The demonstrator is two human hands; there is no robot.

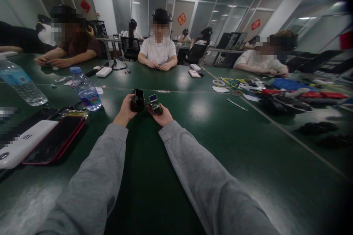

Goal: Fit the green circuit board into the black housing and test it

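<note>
My left hand (pixel 125 110) is closed around a black plastic casing (pixel 138 100), held upright with one glossy side turned toward the right. Close beside it, my right hand (pixel 163 116) grips a small green circuit board (pixel 156 107) that carries a little screen (pixel 153 97) at its top. A narrow gap separates the casing from the board. Both are held above the dark green table (pixel 182 147). My fingers partly cover the lower parts of both things.
On the left stand two water bottles (pixel 87 93), near a red-edged phone (pixel 59 139) and a white power bank (pixel 27 141). A wrench (pixel 237 105) lies to the right, before a heap of cables and tools (pixel 292 95). Several people sit around the table, one (pixel 157 49) straight across.
</note>
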